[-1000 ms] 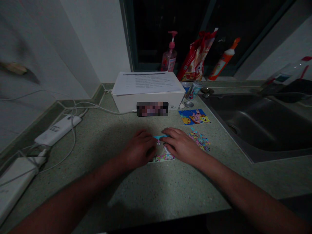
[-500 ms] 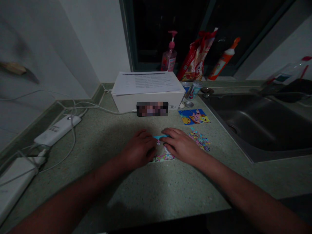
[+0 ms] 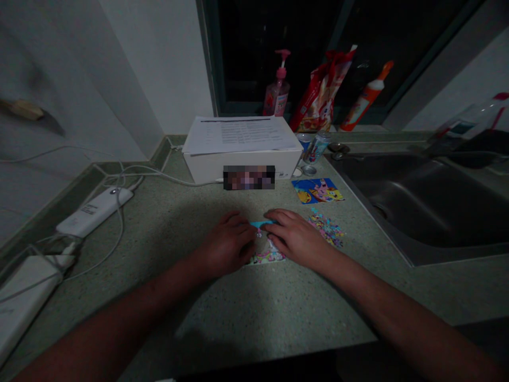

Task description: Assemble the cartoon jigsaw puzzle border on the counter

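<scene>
A partly assembled jigsaw puzzle [image 3: 267, 258] lies flat on the counter, with a blue strip along its top, a colourful lower edge and a gap in the middle showing the surface underneath. My left hand [image 3: 230, 243] rests over its left side, fingers bent loosely and covering that edge. On the upper right side lies my right hand [image 3: 296, 237], its fingers spread and the tips touching the blue strip. Beside my right hand is a heap of loose puzzle pieces [image 3: 328, 229]. Behind the heap lies a blue cartoon picture card [image 3: 318, 191].
A white box [image 3: 207, 165] topped with printed paper [image 3: 242, 135] stands behind the puzzle. Cans [image 3: 318, 146] stand at its right. A metal sink [image 3: 429, 207] is on the right. White power strips [image 3: 95, 212] and cables lie left. A pink pump bottle [image 3: 275, 95] stands by the window.
</scene>
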The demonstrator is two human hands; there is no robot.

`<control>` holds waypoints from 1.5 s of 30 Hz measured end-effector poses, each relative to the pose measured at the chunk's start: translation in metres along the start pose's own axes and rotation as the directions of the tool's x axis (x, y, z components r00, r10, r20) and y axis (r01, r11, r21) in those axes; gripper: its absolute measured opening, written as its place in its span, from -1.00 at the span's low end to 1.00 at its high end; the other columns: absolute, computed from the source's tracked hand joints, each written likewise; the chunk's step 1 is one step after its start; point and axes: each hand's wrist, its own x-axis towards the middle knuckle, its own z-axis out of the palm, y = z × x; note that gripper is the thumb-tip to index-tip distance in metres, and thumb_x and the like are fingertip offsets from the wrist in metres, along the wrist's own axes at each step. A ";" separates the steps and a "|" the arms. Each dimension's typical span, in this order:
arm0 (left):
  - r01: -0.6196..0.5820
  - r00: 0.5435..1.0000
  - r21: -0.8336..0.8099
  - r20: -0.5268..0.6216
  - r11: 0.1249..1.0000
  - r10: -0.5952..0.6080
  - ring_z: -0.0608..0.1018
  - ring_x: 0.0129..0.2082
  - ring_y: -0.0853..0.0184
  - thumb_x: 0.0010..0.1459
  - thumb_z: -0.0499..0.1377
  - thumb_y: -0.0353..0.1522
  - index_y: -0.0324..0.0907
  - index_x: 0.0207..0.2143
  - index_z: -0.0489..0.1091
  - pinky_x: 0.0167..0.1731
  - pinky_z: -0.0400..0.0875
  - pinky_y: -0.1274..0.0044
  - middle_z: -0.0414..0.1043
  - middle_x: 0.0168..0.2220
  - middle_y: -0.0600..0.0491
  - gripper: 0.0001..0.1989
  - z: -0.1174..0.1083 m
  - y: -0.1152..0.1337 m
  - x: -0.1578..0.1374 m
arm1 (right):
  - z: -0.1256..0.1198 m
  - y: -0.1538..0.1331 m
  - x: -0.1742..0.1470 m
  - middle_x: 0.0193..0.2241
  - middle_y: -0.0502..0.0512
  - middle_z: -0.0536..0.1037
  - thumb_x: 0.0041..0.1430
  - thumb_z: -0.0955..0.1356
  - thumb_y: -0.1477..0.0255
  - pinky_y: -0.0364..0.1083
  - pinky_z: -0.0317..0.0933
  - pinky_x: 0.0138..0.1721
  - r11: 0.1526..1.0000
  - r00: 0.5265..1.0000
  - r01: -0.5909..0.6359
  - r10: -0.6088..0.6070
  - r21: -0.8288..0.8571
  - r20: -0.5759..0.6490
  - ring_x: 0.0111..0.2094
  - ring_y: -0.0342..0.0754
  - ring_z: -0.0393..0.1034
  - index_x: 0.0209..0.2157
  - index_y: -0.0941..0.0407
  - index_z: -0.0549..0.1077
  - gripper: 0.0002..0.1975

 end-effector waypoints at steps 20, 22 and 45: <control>-0.010 1.000 -0.036 0.029 0.999 0.011 0.65 0.02 0.06 0.36 0.24 -0.42 -0.10 -0.12 0.55 0.31 0.38 0.04 0.72 -0.07 -0.03 -0.89 -0.001 0.001 -0.001 | -0.001 -0.001 0.000 0.17 0.28 0.62 0.49 0.38 0.50 0.28 0.45 0.26 1.000 1.000 0.012 -0.012 0.019 -0.015 0.25 0.22 0.49 0.08 0.07 0.67 -0.74; -0.016 0.999 -0.043 0.032 0.999 0.017 0.65 0.03 0.05 0.34 0.24 -0.42 -0.10 -0.12 0.56 0.31 0.38 0.03 0.73 -0.06 -0.03 -0.88 0.000 0.002 -0.001 | -0.001 -0.001 0.000 0.15 0.27 0.62 0.49 0.37 0.50 0.28 0.45 0.25 0.999 1.000 0.016 -0.016 0.029 -0.010 0.24 0.21 0.49 0.08 0.06 0.67 -0.74; 0.163 0.957 -0.044 -0.235 0.986 -0.169 0.69 -0.01 0.12 0.42 0.20 -0.32 -0.09 -0.12 0.56 0.15 0.53 0.17 0.74 -0.04 0.00 -0.87 -0.046 -0.024 0.004 | -0.034 0.021 0.001 0.17 0.25 0.65 0.50 0.32 0.48 0.32 0.42 0.26 0.995 0.992 -0.007 0.019 0.099 -0.121 0.25 0.21 0.50 0.15 0.01 0.65 -0.65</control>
